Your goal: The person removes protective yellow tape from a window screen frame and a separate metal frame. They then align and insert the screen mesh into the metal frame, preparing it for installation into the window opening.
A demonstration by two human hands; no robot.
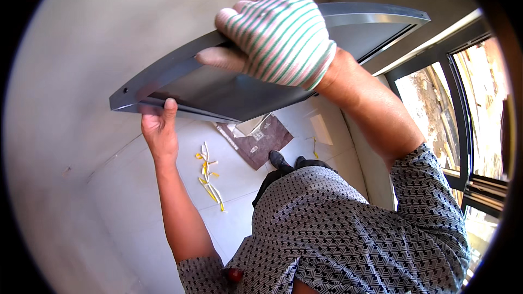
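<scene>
A dark grey framed panel (218, 97), like a window sash, is held up at a tilt in front of me. Its thick outer rail (163, 69) curves across the fisheye picture, with a small hole near the left end. My right hand (278, 41), in a white knit glove with green and pink stripes, is wrapped over the upper rail near its middle. Bare, my left hand (160, 128) grips the lower left corner, thumb on the near face and fingers partly hidden behind the frame.
Below, yellow and white strips (207, 177) lie on the pale tiled floor (131, 207). A brown printed sheet or flattened bag (261, 144) lies near my shoes (277, 158). To the right stands a dark-framed window (463, 114); a plain wall (71, 76) rises at left.
</scene>
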